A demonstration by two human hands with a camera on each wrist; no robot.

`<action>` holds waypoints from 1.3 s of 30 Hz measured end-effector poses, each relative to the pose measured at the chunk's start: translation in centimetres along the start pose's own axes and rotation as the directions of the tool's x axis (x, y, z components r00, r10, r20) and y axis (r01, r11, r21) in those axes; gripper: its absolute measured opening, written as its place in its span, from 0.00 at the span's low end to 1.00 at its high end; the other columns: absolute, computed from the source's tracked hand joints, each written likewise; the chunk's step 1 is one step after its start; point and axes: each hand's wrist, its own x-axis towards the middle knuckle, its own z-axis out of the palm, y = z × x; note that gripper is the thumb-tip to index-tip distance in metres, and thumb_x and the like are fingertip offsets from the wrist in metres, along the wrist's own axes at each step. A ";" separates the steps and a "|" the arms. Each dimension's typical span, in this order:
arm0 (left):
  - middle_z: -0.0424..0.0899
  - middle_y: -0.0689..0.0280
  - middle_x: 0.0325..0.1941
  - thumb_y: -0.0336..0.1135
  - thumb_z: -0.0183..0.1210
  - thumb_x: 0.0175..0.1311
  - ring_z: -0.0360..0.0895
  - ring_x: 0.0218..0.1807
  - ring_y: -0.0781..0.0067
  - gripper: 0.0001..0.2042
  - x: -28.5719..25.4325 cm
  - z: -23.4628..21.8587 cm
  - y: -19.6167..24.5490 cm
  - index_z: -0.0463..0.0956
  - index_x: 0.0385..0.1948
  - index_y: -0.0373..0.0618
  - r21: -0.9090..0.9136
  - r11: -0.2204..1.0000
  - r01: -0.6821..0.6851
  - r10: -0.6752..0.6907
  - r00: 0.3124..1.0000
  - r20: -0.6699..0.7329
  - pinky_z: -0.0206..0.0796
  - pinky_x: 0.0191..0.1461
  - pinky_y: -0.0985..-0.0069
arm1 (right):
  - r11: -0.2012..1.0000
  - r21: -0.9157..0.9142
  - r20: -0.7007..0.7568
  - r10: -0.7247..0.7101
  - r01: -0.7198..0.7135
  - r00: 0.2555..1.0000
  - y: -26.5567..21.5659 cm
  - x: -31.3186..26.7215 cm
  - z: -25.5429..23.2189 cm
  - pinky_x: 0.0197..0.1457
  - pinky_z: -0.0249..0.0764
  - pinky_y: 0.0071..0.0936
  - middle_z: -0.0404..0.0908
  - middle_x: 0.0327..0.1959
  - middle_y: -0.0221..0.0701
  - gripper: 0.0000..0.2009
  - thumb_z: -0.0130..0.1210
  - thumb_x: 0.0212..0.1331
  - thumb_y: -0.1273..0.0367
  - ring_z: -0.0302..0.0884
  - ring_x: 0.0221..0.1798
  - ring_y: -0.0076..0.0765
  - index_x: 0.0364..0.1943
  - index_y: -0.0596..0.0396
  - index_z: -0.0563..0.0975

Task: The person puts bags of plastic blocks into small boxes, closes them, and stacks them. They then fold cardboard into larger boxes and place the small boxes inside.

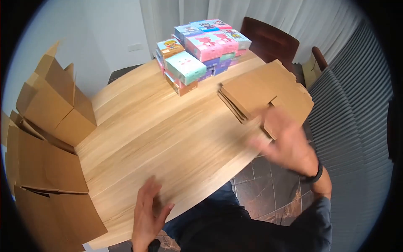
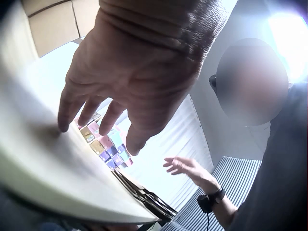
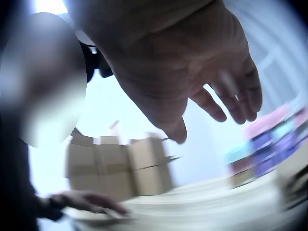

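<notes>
My right hand [image 1: 287, 140], blurred by motion, is above the near edge of a stack of flattened cardboard boxes [image 1: 264, 90] on the right of the table. Its fingers are spread and hold nothing, as the right wrist view also shows. Over the table's front edge, my left hand [image 1: 147, 210] has loosely extended fingers and nothing in its grasp. In the left wrist view, the left hand [image 2: 130, 77] has its fingertips close to the tabletop. A cardboard flap [image 1: 273, 126] sticks out from the stack under the right hand.
Several opened cardboard boxes [image 1: 54, 155] stand along the table's left side. A pile of small colourful printed boxes [image 1: 210, 46] sits at the back of the wooden table [image 1: 168, 138]. Beyond it is a brown chair [image 1: 268, 40]; a ribbed grey surface [image 1: 352, 101] is at the right.
</notes>
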 end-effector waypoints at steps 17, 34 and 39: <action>0.71 0.52 0.73 0.42 0.58 0.75 0.65 0.77 0.49 0.22 0.0 5.6 3.1 0.73 0.63 0.37 -0.790 0.600 0.127 -0.207 0.978 0.000 0.57 0.78 0.55 | 0.598 -0.801 -0.226 -0.347 0.029 0.910 -0.9 -7.1 -0.2 0.21 0.59 0.25 0.66 0.18 0.25 0.03 0.65 0.53 0.77 0.64 0.19 0.24 0.29 0.58 0.81; 0.85 0.65 0.43 0.46 0.54 0.77 0.83 0.41 0.66 0.16 0.8 1.0 -1.2 0.76 0.54 0.43 -1.000 -0.003 0.006 -0.284 0.959 0.006 0.76 0.53 0.62 | 0.913 0.387 -0.669 0.183 0.128 0.720 0.5 -7.4 2.9 0.45 0.84 0.30 0.82 0.58 0.53 0.19 0.58 0.59 0.79 0.79 0.28 0.40 0.56 0.66 0.77; 0.85 0.55 0.55 0.46 0.52 0.78 0.83 0.54 0.58 0.22 3.1 0.2 -4.1 0.73 0.62 0.37 -0.969 -0.189 0.157 -0.097 0.979 0.178 0.74 0.63 0.60 | 0.591 0.306 -0.612 -0.478 0.746 0.630 -1.9 0.9 0.4 0.25 0.77 0.21 0.80 0.64 0.47 0.20 0.62 0.53 0.81 0.84 0.37 0.28 0.52 0.54 0.85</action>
